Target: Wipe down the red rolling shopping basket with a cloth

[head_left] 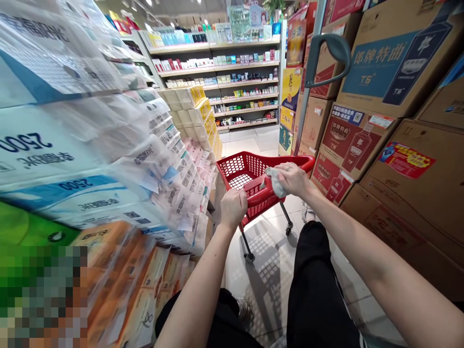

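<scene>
A small red plastic shopping cart point(277, 160) with a lattice basket stands in front of me on thin grey legs with casters. My left hand point(234, 209) is wrapped round the left end of its red handle point(259, 195). Over toward the right side of the handle, my right hand point(293, 179) is closed on a crumpled pale cloth point(276, 182), which lies against the red plastic. Whether it is fabric or paper I cannot tell. The visible part of the basket floor shows nothing lying in it.
Wrapped tissue packs point(155, 159) are piled along the left, with orange packs point(108, 261) lower down. Cardboard cartons point(384, 63) stack up on the right, beside a pole with a grey-blue handle point(328, 60). Shelves point(217, 67) of small goods close off the tiled aisle point(250, 137).
</scene>
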`<state>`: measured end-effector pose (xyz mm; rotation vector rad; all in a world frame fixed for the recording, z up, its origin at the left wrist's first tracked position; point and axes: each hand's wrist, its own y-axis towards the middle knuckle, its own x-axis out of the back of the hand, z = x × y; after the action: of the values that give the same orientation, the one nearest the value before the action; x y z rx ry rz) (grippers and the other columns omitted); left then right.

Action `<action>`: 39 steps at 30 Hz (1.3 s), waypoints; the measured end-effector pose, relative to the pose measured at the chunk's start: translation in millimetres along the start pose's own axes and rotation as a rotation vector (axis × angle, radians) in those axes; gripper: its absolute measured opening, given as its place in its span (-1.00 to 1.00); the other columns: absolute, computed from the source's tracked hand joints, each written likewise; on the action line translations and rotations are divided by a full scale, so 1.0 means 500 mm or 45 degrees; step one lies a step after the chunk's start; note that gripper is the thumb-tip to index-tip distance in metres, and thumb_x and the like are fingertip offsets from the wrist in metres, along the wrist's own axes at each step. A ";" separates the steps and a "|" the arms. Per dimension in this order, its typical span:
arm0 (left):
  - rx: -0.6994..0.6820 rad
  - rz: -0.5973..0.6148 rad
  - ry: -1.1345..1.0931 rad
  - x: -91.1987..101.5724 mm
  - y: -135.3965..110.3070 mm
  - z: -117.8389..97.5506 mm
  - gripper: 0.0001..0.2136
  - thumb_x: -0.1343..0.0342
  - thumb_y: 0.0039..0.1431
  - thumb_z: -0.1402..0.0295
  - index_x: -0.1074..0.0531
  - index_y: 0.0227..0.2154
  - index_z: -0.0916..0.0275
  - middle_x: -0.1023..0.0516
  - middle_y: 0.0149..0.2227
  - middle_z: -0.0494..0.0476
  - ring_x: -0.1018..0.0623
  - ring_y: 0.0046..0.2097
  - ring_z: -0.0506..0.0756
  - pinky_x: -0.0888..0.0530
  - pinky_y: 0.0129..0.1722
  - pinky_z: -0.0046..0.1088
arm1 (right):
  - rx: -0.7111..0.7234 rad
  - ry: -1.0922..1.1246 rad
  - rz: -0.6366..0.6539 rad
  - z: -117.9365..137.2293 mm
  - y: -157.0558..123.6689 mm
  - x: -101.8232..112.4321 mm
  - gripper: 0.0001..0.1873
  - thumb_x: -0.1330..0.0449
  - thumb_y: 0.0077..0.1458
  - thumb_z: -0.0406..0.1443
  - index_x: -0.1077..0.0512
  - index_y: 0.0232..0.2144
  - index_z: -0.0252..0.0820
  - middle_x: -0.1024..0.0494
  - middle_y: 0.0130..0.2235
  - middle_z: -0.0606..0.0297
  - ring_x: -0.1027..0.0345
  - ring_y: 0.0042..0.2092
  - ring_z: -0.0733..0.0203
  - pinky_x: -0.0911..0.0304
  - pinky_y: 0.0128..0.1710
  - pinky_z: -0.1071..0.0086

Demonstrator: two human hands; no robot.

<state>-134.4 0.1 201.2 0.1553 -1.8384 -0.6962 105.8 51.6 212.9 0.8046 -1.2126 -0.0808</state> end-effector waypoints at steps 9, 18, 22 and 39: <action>0.164 -0.105 -0.091 -0.022 0.005 -0.011 -0.59 0.38 0.25 0.36 -0.34 -0.53 0.25 -0.46 -0.41 0.17 -0.42 -0.29 0.06 -0.31 -0.23 -0.41 | -0.309 -0.007 -0.232 -0.039 -0.022 -0.032 -0.52 0.23 0.19 -0.28 -0.37 -0.02 -0.23 -0.38 0.03 0.14 -0.14 0.07 0.05 0.16 0.15 0.08; 0.190 -0.096 -0.061 -0.025 0.014 -0.034 -0.55 0.40 0.26 0.33 -0.34 -0.55 0.26 -0.46 -0.42 0.20 -0.42 -0.31 0.08 -0.31 -0.24 -0.39 | -0.207 0.106 -0.341 0.119 -0.049 -0.059 -0.57 0.16 0.16 -0.28 -0.38 -0.03 -0.19 -0.35 0.06 0.16 -0.05 0.15 0.03 0.17 0.18 0.04; 0.109 -0.066 -0.151 -0.020 0.011 -0.045 -0.57 0.39 0.27 0.33 -0.35 -0.52 0.26 -0.47 -0.39 0.19 -0.42 -0.27 0.08 -0.31 -0.20 -0.37 | -0.103 0.052 -0.164 0.113 -0.025 -0.038 -0.60 0.14 0.16 -0.28 -0.45 -0.13 -0.18 -0.41 0.01 0.22 -0.10 0.10 0.07 0.13 0.15 0.15; 0.010 0.073 -0.491 -0.046 0.033 0.018 -0.58 0.42 0.28 0.34 -0.38 -0.41 0.24 -0.46 -0.28 0.13 -0.41 -0.16 0.05 -0.29 -0.05 -0.37 | 0.256 0.067 0.272 0.046 0.015 0.007 -0.52 0.16 0.19 -0.17 -0.53 -0.39 -0.15 -0.54 -0.26 0.25 -0.27 -0.14 0.15 -0.03 -0.04 0.26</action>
<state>-130.0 27.0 188.9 -0.0301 -2.2034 -0.7152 85.0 43.7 222.6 0.8405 -1.2628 0.2385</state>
